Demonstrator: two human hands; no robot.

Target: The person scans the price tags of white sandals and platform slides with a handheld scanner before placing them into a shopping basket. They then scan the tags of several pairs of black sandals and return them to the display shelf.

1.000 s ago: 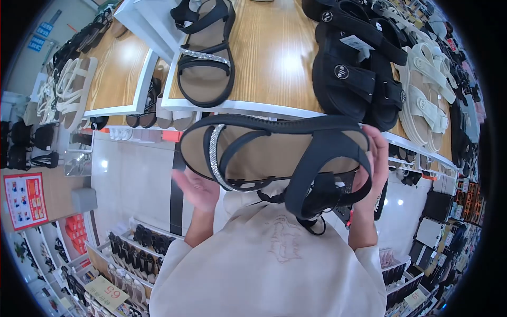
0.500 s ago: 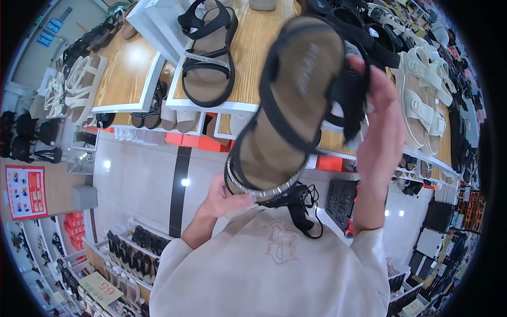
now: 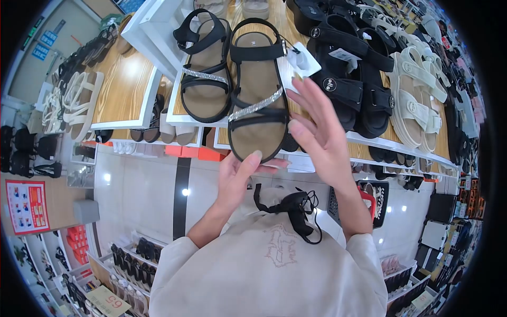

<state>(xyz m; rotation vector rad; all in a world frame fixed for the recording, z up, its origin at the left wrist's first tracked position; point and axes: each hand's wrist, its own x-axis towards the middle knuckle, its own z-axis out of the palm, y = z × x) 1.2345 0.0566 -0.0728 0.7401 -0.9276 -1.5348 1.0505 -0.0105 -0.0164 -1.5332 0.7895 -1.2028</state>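
A black sandal (image 3: 257,140) with a brown footbed and a glittery diagonal strap rests over the shelf's front edge, toe toward me. My left hand (image 3: 240,177) grips its toe end, thumb on top and fingers beneath. To its right, my right hand (image 3: 320,129) is raised with the fingers stretched out, holding nothing. A white tag (image 3: 305,62) hangs beside the sandal's ankle strap, just above my right fingertips. The matching sandal (image 3: 206,87) lies directly to the left on the wooden shelf (image 3: 182,105).
Black chunky sandals (image 3: 343,87) and cream sandals (image 3: 417,105) stand on the shelf to the right. White strappy sandals (image 3: 84,100) are on the left. Orange boxes (image 3: 198,153) sit under the shelf. A basket with a red handle (image 3: 369,198) is on the floor at right.
The sandal has gone from being held up close and tilted to lying beside its mate at the shelf edge. My right hand has let go of its heel end and opened.
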